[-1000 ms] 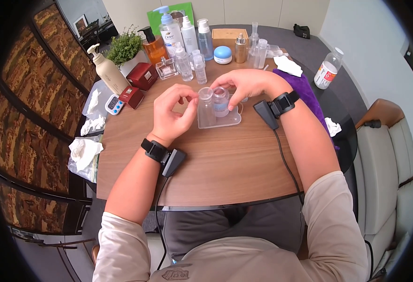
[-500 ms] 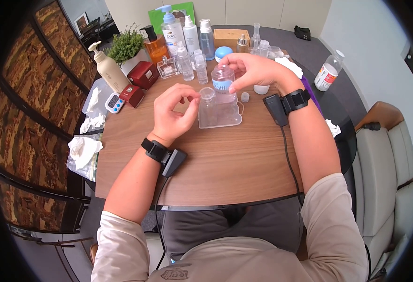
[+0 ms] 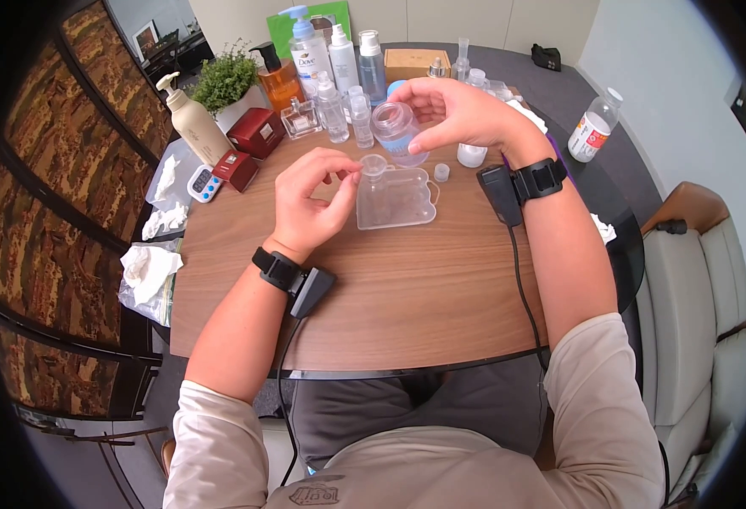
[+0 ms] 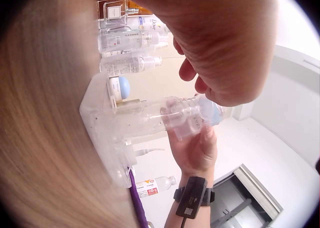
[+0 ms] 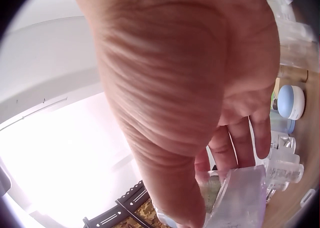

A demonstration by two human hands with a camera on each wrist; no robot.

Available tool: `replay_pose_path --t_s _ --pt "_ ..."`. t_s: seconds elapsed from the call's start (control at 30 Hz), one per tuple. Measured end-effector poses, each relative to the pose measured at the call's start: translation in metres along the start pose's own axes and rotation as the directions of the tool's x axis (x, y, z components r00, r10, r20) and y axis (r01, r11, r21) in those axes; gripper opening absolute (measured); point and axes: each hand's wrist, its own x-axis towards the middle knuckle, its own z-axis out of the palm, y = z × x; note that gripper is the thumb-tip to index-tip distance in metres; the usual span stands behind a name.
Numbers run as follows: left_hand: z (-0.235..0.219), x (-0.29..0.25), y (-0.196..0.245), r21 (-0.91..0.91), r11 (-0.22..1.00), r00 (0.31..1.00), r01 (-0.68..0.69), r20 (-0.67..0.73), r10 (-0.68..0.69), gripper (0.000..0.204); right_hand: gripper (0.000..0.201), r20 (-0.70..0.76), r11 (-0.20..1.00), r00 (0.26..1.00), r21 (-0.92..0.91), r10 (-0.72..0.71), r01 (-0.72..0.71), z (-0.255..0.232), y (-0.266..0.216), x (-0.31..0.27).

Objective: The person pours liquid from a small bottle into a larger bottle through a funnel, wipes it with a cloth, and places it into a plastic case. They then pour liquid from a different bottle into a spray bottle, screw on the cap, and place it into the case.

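Above the table, the right hand grips a blue-labelled jar tilted left; the left hand pinches the funnel-like top of a clear bottle, probably lining up a pour that needs the jar's mouth nearer

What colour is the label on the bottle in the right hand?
The label on the bottle is light blue, seen best in the head view.

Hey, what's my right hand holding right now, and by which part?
Your right hand grips the clear, blue-labelled jar by the side of its body, with your thumb on the near side.
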Motion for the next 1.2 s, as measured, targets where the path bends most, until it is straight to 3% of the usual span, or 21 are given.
replay_pose_path --t_s 0.23,0.6,1.2 --pt "0.0 0.0 0.0 0.007 1.0 1.0 -0.002 0.005 0.002 0.009 0.067 -0.01 0.995 0.999 -0.082 0.049 -0.05 0.0 -0.01 -0.004" --pt "-0.002 0.002 0.003 0.012 1.0 1.0 0.024 0.008 -0.024 0.01 0.06 0.001 0.996 1.0 -0.084 -0.013 0.013 0.0 -0.011 -0.006" --pt "-0.003 0.002 0.002 0.026 1.0 0.999 0.011 -0.04 -0.01 0.01 0.065 -0.007 0.983 0.999 -0.183 0.032 -0.033 0.001 -0.018 -0.008"
